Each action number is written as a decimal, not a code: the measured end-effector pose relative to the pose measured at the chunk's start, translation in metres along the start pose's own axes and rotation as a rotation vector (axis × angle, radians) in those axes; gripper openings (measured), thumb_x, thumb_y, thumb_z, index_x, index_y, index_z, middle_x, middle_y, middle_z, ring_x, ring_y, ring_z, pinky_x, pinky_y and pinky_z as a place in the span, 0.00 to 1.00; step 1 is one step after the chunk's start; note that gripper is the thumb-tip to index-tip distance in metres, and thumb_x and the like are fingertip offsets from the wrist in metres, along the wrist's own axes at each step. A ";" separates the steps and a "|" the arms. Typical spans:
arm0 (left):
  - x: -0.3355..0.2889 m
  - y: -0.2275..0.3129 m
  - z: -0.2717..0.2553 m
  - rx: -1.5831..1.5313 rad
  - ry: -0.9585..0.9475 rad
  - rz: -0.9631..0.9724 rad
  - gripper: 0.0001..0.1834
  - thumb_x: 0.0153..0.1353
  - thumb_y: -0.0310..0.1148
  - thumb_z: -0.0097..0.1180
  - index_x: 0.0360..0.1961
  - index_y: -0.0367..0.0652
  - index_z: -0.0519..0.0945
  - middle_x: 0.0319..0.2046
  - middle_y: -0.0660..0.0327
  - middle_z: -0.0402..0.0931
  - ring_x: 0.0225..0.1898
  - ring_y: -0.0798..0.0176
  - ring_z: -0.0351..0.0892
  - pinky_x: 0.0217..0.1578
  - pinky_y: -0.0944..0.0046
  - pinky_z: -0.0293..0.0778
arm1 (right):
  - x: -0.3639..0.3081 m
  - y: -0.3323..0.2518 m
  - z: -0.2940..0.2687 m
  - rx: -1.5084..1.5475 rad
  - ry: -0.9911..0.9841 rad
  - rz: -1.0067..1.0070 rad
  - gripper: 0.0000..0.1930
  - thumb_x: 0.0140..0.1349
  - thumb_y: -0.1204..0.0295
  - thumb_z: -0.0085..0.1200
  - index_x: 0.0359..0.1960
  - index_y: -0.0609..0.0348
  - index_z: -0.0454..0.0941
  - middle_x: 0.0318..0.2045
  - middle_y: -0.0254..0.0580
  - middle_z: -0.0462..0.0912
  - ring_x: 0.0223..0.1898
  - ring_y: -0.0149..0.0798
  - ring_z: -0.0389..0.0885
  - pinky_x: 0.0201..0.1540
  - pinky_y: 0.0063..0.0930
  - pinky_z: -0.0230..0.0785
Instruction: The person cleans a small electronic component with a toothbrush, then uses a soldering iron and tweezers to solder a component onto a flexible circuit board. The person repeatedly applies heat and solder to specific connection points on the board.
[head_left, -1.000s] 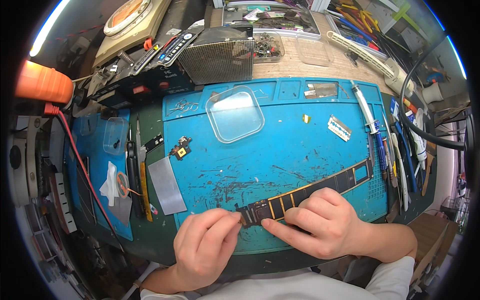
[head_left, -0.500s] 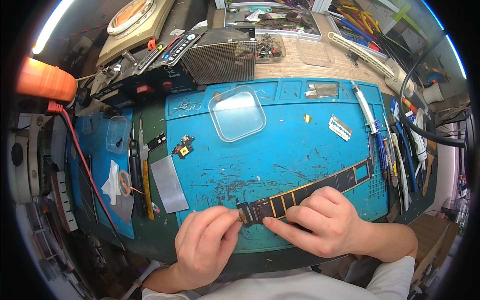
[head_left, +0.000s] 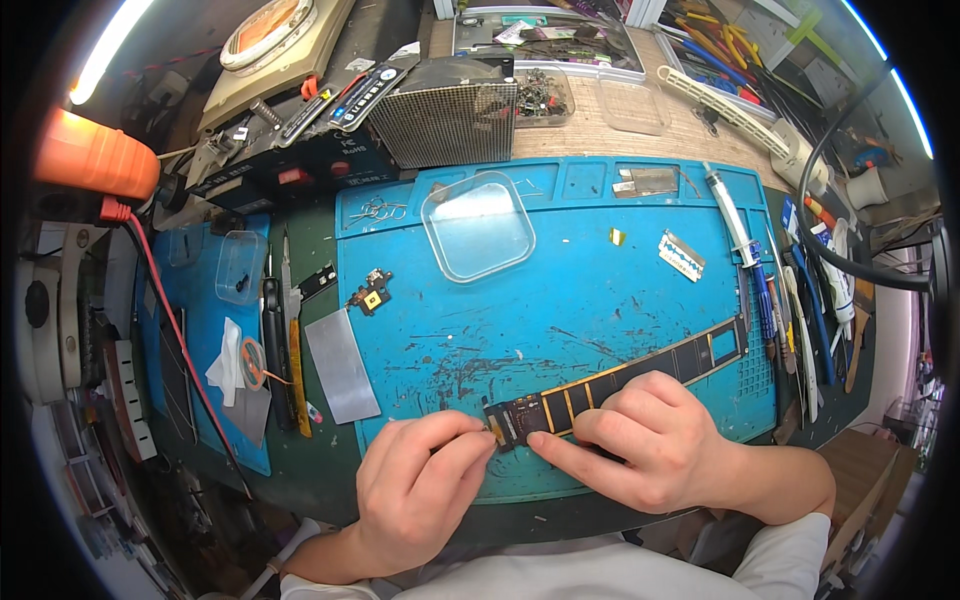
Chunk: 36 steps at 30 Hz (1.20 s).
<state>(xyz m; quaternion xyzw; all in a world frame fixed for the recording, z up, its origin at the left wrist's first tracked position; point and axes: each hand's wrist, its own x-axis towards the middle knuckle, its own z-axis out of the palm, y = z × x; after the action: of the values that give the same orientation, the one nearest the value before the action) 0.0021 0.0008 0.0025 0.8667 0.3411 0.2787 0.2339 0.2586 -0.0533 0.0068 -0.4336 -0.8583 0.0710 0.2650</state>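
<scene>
A long dark strip with gold bands lay slantwise over the near right part of the blue mat, its far end close to the mat's right edge. Above the near middle of the mat, the left hand had its fingers pinched on a small dark end piece, right at the strip's left end; whether the 2 were joined could not be told. The right hand lay over the mat's near right part, 1 finger stretched to the strip's lower edge and the others curled; whether they clamped the strip could not be told.

A clear square tray overlapped the mat's far row of compartments. A small circuit piece sat just inside the mat's left edge, and a grey metal plate straddled that edge. A razor blade lay in the mat's right half, with a syringe nearer its right edge.
</scene>
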 end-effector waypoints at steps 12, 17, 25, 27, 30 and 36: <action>0.001 0.001 0.001 0.017 -0.006 0.002 0.18 0.50 0.16 0.75 0.43 0.40 0.86 0.43 0.56 0.85 0.36 0.54 0.83 0.35 0.59 0.76 | -0.003 -0.001 0.004 -0.040 0.014 0.014 0.25 0.47 0.68 0.64 0.51 0.48 0.94 0.32 0.24 0.76 0.31 0.28 0.73 0.34 0.26 0.62; 0.001 0.002 0.001 0.033 -0.017 -0.005 0.20 0.48 0.15 0.75 0.43 0.40 0.88 0.43 0.57 0.84 0.36 0.56 0.81 0.34 0.60 0.75 | -0.003 -0.001 0.004 -0.041 0.013 0.014 0.25 0.47 0.68 0.64 0.51 0.48 0.94 0.32 0.24 0.76 0.31 0.28 0.74 0.35 0.26 0.62; 0.002 -0.001 0.001 0.055 -0.005 0.037 0.22 0.47 0.16 0.74 0.45 0.40 0.89 0.42 0.62 0.83 0.31 0.63 0.78 0.31 0.63 0.74 | -0.001 0.000 0.001 -0.001 0.012 -0.002 0.21 0.51 0.70 0.63 0.49 0.58 0.91 0.32 0.29 0.78 0.31 0.30 0.75 0.34 0.27 0.63; 0.002 0.000 0.002 0.056 -0.002 0.037 0.22 0.47 0.16 0.74 0.46 0.40 0.89 0.42 0.62 0.83 0.31 0.63 0.78 0.31 0.63 0.74 | -0.001 0.000 0.002 -0.016 0.016 0.002 0.22 0.50 0.69 0.63 0.49 0.55 0.92 0.32 0.27 0.78 0.31 0.29 0.75 0.34 0.26 0.63; 0.002 -0.001 0.002 0.064 -0.006 0.040 0.22 0.46 0.16 0.73 0.46 0.41 0.89 0.42 0.63 0.83 0.31 0.64 0.79 0.31 0.63 0.74 | -0.003 -0.001 0.004 -0.046 0.022 0.012 0.25 0.46 0.68 0.64 0.50 0.48 0.94 0.32 0.24 0.76 0.31 0.28 0.74 0.34 0.26 0.62; 0.002 0.000 0.000 0.056 -0.024 0.026 0.23 0.44 0.16 0.72 0.46 0.41 0.90 0.43 0.63 0.83 0.32 0.64 0.79 0.31 0.63 0.74 | -0.003 -0.001 0.005 -0.046 0.028 0.014 0.25 0.46 0.67 0.64 0.50 0.48 0.94 0.32 0.24 0.76 0.31 0.28 0.73 0.34 0.26 0.62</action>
<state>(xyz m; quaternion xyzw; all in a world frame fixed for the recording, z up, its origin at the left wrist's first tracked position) 0.0036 0.0022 0.0033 0.8805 0.3349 0.2616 0.2100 0.2561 -0.0555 0.0019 -0.4466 -0.8528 0.0471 0.2665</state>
